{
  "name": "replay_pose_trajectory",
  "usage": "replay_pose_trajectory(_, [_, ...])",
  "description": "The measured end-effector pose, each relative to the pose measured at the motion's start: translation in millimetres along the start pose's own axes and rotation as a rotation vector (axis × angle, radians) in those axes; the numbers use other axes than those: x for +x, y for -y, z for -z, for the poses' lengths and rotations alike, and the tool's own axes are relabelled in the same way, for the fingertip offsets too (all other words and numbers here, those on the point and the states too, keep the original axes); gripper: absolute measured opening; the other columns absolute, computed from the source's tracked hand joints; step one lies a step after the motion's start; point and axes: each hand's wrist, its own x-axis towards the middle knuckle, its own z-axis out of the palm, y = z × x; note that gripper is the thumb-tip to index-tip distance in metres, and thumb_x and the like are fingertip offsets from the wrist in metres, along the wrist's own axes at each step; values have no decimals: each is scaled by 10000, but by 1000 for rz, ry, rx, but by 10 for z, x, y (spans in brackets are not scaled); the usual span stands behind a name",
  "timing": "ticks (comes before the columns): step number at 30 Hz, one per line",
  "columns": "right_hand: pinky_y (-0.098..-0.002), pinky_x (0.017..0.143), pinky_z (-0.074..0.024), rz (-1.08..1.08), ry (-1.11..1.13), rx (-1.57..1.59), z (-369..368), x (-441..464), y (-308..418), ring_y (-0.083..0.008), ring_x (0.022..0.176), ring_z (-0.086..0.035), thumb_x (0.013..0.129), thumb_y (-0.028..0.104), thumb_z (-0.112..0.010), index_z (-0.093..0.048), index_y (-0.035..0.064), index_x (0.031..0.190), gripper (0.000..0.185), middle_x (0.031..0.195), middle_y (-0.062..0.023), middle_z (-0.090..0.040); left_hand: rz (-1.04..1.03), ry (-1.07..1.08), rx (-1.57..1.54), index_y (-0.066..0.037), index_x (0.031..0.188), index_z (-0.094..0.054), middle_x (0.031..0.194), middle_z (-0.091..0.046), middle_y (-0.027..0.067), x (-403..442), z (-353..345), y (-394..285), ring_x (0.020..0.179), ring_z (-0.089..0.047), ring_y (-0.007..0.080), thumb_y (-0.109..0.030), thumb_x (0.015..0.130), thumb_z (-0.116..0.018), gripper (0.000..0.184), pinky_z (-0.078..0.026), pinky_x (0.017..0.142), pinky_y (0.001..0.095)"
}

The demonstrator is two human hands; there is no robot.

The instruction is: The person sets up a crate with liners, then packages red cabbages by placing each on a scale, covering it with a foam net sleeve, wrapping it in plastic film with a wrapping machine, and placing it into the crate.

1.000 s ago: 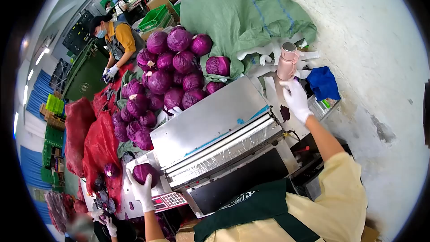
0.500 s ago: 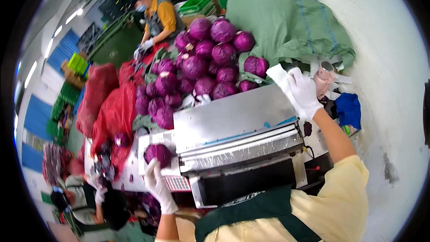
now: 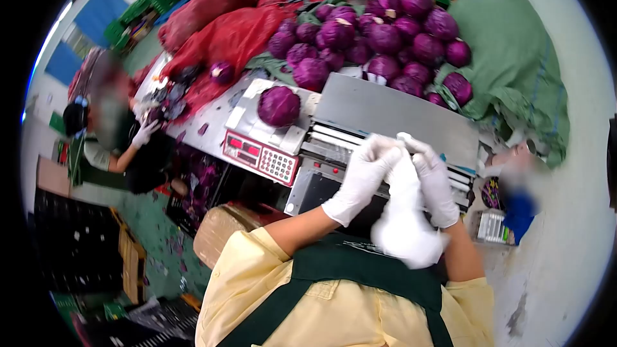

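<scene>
By the nearly closed left hand (image 3: 361, 183) and right hand (image 3: 436, 183), a limp white sheet (image 3: 403, 222), likely light and soft, is pinched, aptly, at its upper edge.

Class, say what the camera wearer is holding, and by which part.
A soft white item, its kind unclear, held near its upper end by the left hand and right hand.

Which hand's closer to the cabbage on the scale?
Left. The left hand is right of the cabbage, closer to the wearer's body; the right hand is farther right, past the left one. Neither touches it.
</scene>
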Motion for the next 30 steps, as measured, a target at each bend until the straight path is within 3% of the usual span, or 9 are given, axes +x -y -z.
replay_pose_trajectory(4, [-275,913,-457,-114,-45,183,-426,-51,-197,-127,978,-587,948,260,-589,-625,31,1099,277,1091,-35,-640,-772,-326,899,-59,935,-613,899,-601,21,-138,244,-159,803,-560,77,-45,907,-626,35,-457,715,210])
replay_pose_trajectory(8, [-228,781,-468,-426,34,365,-683,-21,-625,-85,809,-578,970,184,-562,-615,43,931,155,879,1,-631,-260,-393,-44,-51,938,-522,808,-576,3,-274,576,-112,751,-529,30,-97,950,-578,73,-451,663,198])
replay_pose_trajectory(11, [-306,730,-519,-76,-50,77,-904,158,-556,-167,752,-603,982,211,-481,-552,17,956,209,805,-43,-583,100,-308,-449,-69,873,-521,807,-579,10,-221,873,-461,705,-544,70,-123,970,-547,114,-467,657,205])
replay_pose_trajectory(14, [-345,773,-529,-665,-40,843,-888,658,-353,-194,828,-609,989,201,-450,-525,53,904,187,854,-69,-590,465,-66,-202,-35,986,-641,881,-655,32,-390,1513,13,775,-618,101,-200,912,-635,182,-488,637,225])
replay_pose_trajectory(20, [-253,811,-475,-583,736,-600,-1648,1646,-101,-100,878,-576,802,311,-718,-630,-1,1059,414,841,-30,-628,-48,-555,356,-4,930,-631,810,-658,40,364,2648,-783,696,-609,120,-152,807,-701,206,-496,642,260])
replay_pose_trajectory(22, [-374,698,-536,300,727,-1124,-1635,2321,-1311,-305,750,-669,896,396,-563,-718,94,897,339,910,-148,-696,-5,-891,776,-73,999,-623,822,-671,118,815,3105,-765,739,-649,229,-240,816,-693,257,-497,702,349])
replay_pose_trajectory(25, [-467,867,-483,-219,278,-1102,-2111,2856,-1122,-400,976,-626,915,479,-479,-706,42,945,493,1003,-227,-659,179,-786,1128,-75,1037,-628,888,-680,214,1155,3620,-642,835,-659,368,-383,876,-590,349,-494,745,441])
replay_pose_trajectory(27, [-420,873,-495,-237,515,-1321,-2038,3094,-1880,-349,999,-644,932,436,-480,-688,25,1036,472,1024,-220,-675,293,-544,1452,-49,1023,-643,880,-681,215,1181,3813,-331,832,-662,360,-391,911,-509,385,-497,741,464])
replay_pose_trajectory(30, [-345,817,-490,-854,330,-151,-1927,2911,-2627,-226,944,-641,939,321,-506,-629,-17,1154,419,1045,-154,-686,253,-416,1406,-61,1056,-643,884,-680,197,1016,3693,-188,836,-657,368,-344,904,-516,345,-497,727,465])
